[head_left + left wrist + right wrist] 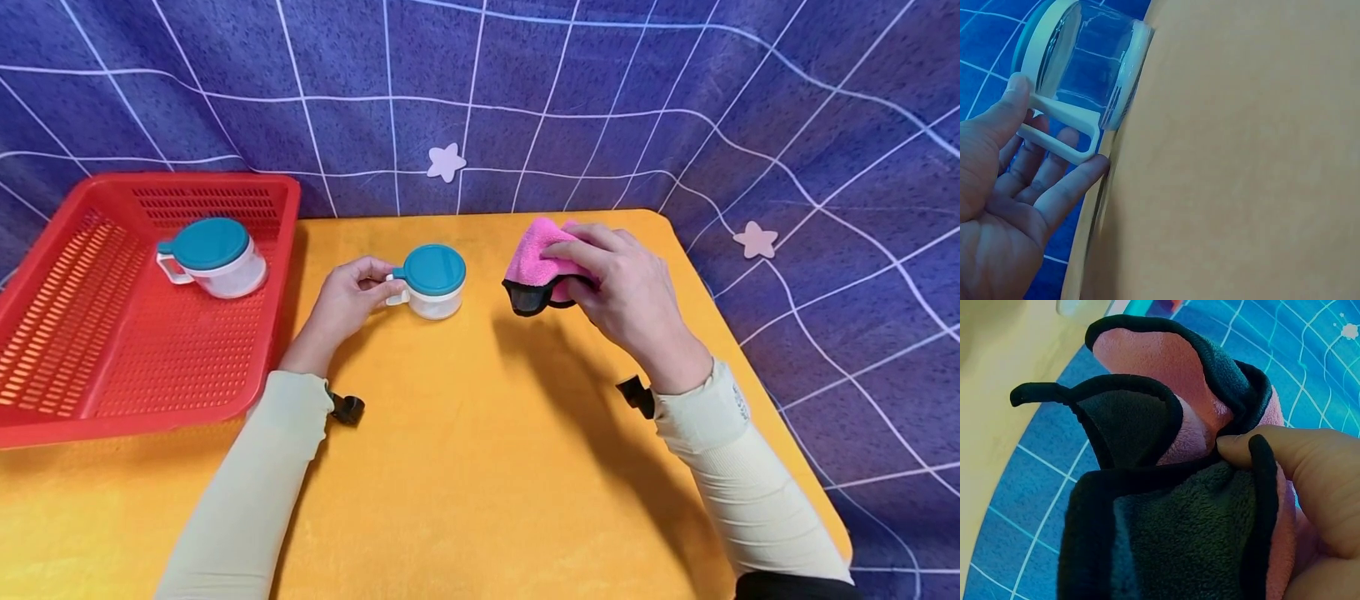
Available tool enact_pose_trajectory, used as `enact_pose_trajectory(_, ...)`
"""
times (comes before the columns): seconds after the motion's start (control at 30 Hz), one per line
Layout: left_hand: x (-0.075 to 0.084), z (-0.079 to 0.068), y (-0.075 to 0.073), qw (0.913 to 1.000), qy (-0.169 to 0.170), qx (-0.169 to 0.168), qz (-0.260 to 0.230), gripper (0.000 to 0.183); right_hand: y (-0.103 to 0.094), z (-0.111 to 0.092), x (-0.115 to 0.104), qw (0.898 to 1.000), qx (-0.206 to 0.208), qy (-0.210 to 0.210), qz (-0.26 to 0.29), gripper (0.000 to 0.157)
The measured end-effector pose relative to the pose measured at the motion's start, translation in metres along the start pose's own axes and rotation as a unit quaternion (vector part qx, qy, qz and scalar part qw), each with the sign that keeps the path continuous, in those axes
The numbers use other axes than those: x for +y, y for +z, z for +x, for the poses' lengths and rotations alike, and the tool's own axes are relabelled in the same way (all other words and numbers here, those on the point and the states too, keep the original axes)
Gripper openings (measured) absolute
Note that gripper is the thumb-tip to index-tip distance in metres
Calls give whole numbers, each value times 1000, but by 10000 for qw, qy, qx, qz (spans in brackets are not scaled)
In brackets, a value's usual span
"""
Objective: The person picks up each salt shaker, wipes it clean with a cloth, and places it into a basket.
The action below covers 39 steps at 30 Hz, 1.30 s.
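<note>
Steadying the near jar [437, 307] by its white handle [1067, 112], the left hand [351, 298] pinches with its thumb at the lid end and other fingers behind the loop. The jar appears to stand upright on the yellow table [465, 467], right of the red basket [172, 358], where a matching jar [234, 281] sits. To the right, the right hand [628, 287] grips a pink cloth [537, 254] above the table, well apart from the near jar, its thumb pressing into the folds.

The near jar looks light and rigid, and nothing shows inside its clear body [1099, 53]; whether that is glass or plastic I cannot tell, so it is best treated as breakable. The smooth side would probably be slippery, which makes the handle the surest hold, with the teal lid [433, 268] a poorer one if it is loose. The cloth should be soft, limp and easy to grip anywhere, its dark edging [1125, 382] perhaps a little stiffer than the middle.

The near jar's handle points left, with the lid's tab above it, and the lid faces up. The body is squat, so its upright axis hardly dominates; the longest span seems to run left to right through the handle. Bunched as it is, the cloth has no clear long axis, though its loose folds point left, dark side downward.
</note>
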<state>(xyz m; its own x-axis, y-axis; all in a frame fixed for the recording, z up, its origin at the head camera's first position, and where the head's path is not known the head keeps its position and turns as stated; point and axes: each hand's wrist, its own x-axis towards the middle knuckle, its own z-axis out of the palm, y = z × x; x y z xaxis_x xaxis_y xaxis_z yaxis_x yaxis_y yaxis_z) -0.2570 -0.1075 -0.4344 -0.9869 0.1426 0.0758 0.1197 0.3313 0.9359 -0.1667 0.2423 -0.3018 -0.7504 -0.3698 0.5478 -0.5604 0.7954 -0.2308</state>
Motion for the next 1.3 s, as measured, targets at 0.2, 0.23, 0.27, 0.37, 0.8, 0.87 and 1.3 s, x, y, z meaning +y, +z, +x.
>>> enact_pose_trajectory(0.2,-1,0,1,9998,-17,196,-49,34,-2,1,-1,10000,-5,35,32,38)
enact_pose_trajectory(0.23,-1,0,2,9996,-17,248,-96,34,-3,1,-2,10000,-4,37,36,38)
enact_pose_trajectory(0.27,-1,0,2,9995,-21,298,-122,34,-3,1,-2,10000,-2,37,39,38)
enact_pose_trajectory(0.37,0,1,4,9990,-14,435,-49,36,-4,2,-2,10000,8,40,50,38)
enact_pose_trajectory(0.8,3,2,4,9977,-63,97,670,34,-6,3,-3,10000,69,-4,63,38)
enact_pose_trajectory(0.87,3,1,4,9983,-101,118,569,35,-6,2,-3,10000,69,-20,49,38)
enact_pose_trajectory(1.3,17,-11,4,9963,149,465,-704,34,-8,1,-3,10000,21,64,57,41)
